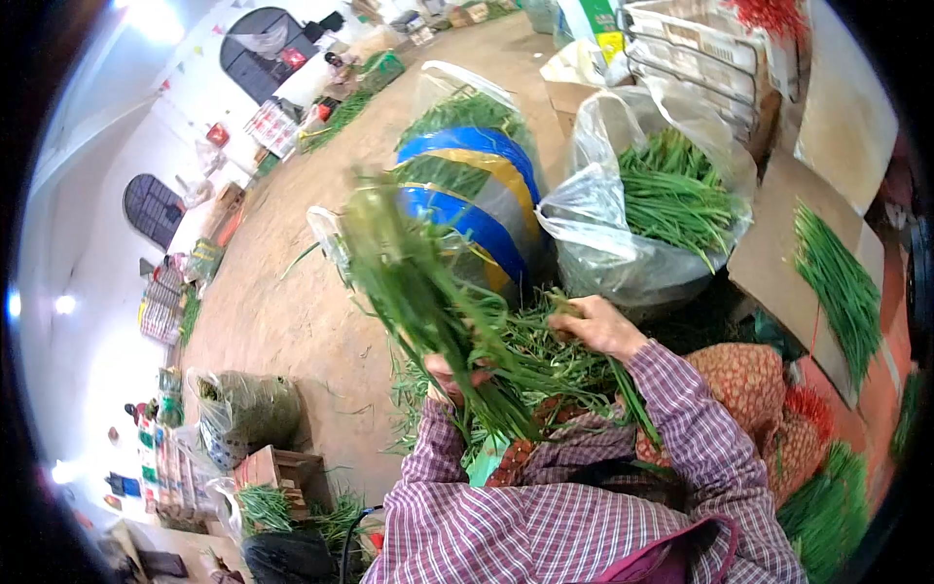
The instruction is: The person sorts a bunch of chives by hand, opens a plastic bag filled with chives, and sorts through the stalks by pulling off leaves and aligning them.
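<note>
A large bunch of long green stalks (pixel 418 292), blurred at its upper end, rises from my left hand (pixel 455 376), whose fingers are wrapped round it. To the right, my right hand (pixel 595 326) is closed on a few green stalks (pixel 632 399) that hang down over my lap. Loose green leaves and trimmings (pixel 545 355) lie between and below both hands. Just beyond the hands stand a blue and yellow striped bag of greens (pixel 486 219) and a clear plastic bag (pixel 608 253) filled with green stalks (pixel 676 190).
At right, a bundle of green stalks (pixel 837 282) lies on cardboard (pixel 778 234). White crates (pixel 691 58) stand behind the clear bag. A filled sack (pixel 258 414) and a wooden crate (pixel 277 472) are at lower left. A person (pixel 341 66) sits far off.
</note>
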